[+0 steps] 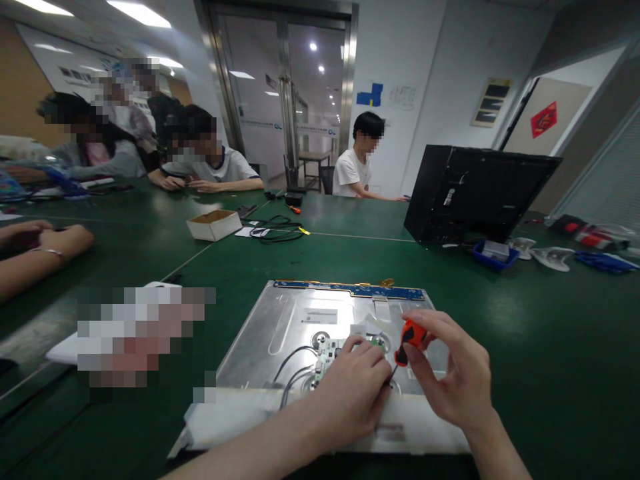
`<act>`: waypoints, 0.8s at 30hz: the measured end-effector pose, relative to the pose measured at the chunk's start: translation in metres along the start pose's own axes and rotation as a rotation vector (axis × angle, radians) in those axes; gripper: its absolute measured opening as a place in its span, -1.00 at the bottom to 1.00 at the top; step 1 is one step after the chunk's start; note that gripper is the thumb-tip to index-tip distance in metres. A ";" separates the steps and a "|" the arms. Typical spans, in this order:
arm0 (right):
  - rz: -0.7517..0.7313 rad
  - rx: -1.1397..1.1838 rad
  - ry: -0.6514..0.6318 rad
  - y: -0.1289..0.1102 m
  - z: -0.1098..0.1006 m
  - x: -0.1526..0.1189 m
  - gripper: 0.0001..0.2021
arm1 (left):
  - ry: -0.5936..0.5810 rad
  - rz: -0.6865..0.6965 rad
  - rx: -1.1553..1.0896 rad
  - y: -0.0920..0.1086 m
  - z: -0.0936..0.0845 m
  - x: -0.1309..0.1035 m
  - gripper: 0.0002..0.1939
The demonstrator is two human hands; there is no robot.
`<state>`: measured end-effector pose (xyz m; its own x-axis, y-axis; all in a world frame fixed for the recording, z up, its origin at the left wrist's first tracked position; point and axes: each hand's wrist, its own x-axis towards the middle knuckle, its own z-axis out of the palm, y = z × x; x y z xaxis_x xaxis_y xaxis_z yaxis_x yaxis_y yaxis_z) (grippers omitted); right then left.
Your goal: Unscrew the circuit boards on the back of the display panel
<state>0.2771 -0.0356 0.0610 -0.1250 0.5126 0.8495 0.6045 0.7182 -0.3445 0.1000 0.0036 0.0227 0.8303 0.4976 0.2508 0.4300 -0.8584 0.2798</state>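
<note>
Lower centre: metal panel (260, 337) lying on green worktop (560, 360), circuit board (327, 350) sitting on it. I'm clamping right hand's (463, 380) grip on orange-black screwdriver (411, 339), shaft slanting down beside left hand (355, 380), which is partly covering the board; I'm not managing to tell its grip

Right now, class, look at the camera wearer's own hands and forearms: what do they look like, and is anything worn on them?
The left hand and right hand are both ungloved, with no ring, watch or bracelet visible. The left forearm and right forearm are bare as far as the picture shows, with no sleeve in view and no clear markings.
</note>
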 end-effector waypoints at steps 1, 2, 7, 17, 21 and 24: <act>0.001 -0.001 -0.009 0.000 0.000 0.000 -0.58 | 0.002 0.000 -0.002 0.000 0.000 0.000 -0.95; 0.003 -0.002 -0.025 0.000 -0.001 0.000 -0.58 | 0.004 -0.001 -0.004 0.000 0.000 0.000 -0.96; 0.001 0.021 -0.065 0.001 -0.001 0.001 -0.60 | -0.008 -0.020 -0.014 0.002 -0.001 0.000 -0.91; 0.090 0.014 0.058 0.003 0.003 -0.009 -0.61 | -0.029 -0.023 -0.029 0.001 -0.002 0.001 -0.89; 0.012 -0.030 0.031 0.000 -0.001 -0.003 -0.61 | -0.009 -0.017 0.008 0.003 -0.001 0.000 -0.92; -0.011 -0.043 0.013 -0.001 -0.003 0.000 -0.59 | 0.015 -0.021 0.014 0.003 0.000 -0.001 -0.93</act>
<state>0.2790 -0.0377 0.0630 -0.1217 0.4989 0.8581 0.6365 0.7026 -0.3182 0.1005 0.0006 0.0238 0.8159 0.5171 0.2588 0.4522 -0.8495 0.2720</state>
